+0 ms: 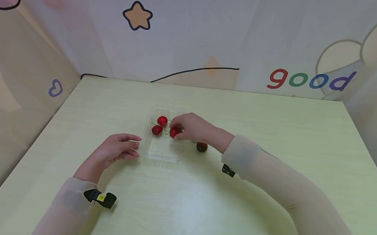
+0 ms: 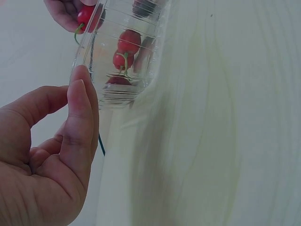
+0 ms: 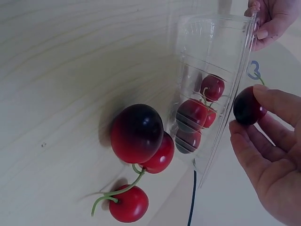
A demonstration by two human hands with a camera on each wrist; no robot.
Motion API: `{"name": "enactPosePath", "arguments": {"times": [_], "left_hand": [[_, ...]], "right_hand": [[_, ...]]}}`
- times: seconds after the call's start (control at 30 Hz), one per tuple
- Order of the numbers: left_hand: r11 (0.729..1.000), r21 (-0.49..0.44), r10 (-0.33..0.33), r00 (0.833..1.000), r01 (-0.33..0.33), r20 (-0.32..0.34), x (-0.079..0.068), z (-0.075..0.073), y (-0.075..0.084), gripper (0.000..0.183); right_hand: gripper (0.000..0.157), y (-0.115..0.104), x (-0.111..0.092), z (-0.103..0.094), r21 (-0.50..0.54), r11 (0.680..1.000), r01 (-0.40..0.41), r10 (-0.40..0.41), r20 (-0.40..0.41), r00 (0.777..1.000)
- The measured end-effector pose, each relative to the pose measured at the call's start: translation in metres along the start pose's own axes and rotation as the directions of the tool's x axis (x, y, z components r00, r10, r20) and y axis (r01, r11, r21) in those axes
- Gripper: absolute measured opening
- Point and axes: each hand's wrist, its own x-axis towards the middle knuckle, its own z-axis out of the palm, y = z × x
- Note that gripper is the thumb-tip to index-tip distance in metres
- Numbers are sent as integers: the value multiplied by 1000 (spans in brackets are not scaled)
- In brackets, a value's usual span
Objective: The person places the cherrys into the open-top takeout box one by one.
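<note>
A clear plastic box (image 1: 162, 154) stands on the table with several red cherries (image 1: 157, 130) in it. My right hand (image 1: 193, 127) pinches a dark red cherry (image 3: 248, 106) between thumb and fingers, over the box's right side. Its green stem hangs down in the left wrist view. With fingers nearly straight, my left hand (image 1: 118, 148) has its fingertips right at the box's left edge. Outside the box, under my right wrist, lies a dark cherry (image 1: 201, 147). Two red cherries with green stems, one of them (image 3: 128, 204), lie beside it in the right wrist view.
The pale wood-grain table (image 1: 196, 218) extends around the box on every side. A printed cloth backdrop (image 1: 200, 27) rises behind the table's far edge and along both sides. A black strap (image 1: 100, 198) is on my left wrist.
</note>
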Motion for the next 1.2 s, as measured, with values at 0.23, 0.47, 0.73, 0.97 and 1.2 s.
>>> {"name": "enactPosePath", "arguments": {"times": [0.23, 0.47, 0.73, 0.97, 1.2], "left_hand": [[1000, -10, 4, 1000, -3, 5, 0, 0, 0, 47], [1000, -25, 15, 1000, -15, 10, 0, 0, 0, 47], [999, -36, 14, 1000, -14, 12, -1, 0, 0, 48], [1000, -27, 11, 1000, -11, 9, 0, 0, 0, 48], [1000, -14, 1, 1000, -1, 1, 0, 1, 0, 48]], "right_hand": [[40, -1, 6, 4, 8, 1000, -4, 4, 21, 1000], [37, 0, 14, 8, -57, 998, -18, 20, 32, 999], [30, -1, 21, 10, -89, 995, -32, 38, 57, 998], [21, -2, 21, 11, -139, 990, -14, 21, 54, 998], [20, -5, 18, 12, -234, 972, 3, 9, 50, 999]]}}
